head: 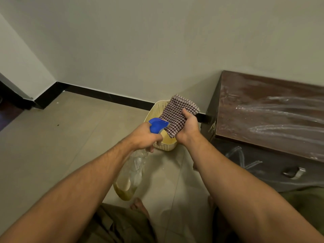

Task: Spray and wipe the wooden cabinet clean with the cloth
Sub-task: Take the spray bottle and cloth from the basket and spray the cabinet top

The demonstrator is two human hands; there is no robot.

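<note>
Forearms fill the lower frame, mine, reaching out from bottom left and bottom right over the tiled floor (pixel 70 137). Left of centre, my left hand (pixel 145 137) is clenched round the neck of the spray bottle (pixel 135 171), just under its blue trigger head (pixel 157 126); the clear body hangs down toward me with only a little yellowish liquid pooled at its base. By my reckoning it will feel light and bottom-weighted, the smooth plastic likely slick if wet, so the neck, with a finger free for the trigger, looks the sound place to hold it. The nozzle points toward the checked cloth (pixel 177 113), which touches or all but touches the blue head. Just right of centre, my right hand (pixel 188 128) grips that cloth by its lower edge, thumb across the front. It is soft, limp, waffle-woven; I judge it will fold to any shape and wants bunching into a pad before it meets wood. Behind both hands a cream perforated basket (pixel 160 106) sits on the floor against the black skirting. At the right of the frame stands the wooden cabinet (pixel 263 120), well apart from my hands, its dark top streaked with pale, chalky smears, its front scrawled with faint marks above a metal handle (pixel 294 172). Wiping, I judge, is not finished.
</note>
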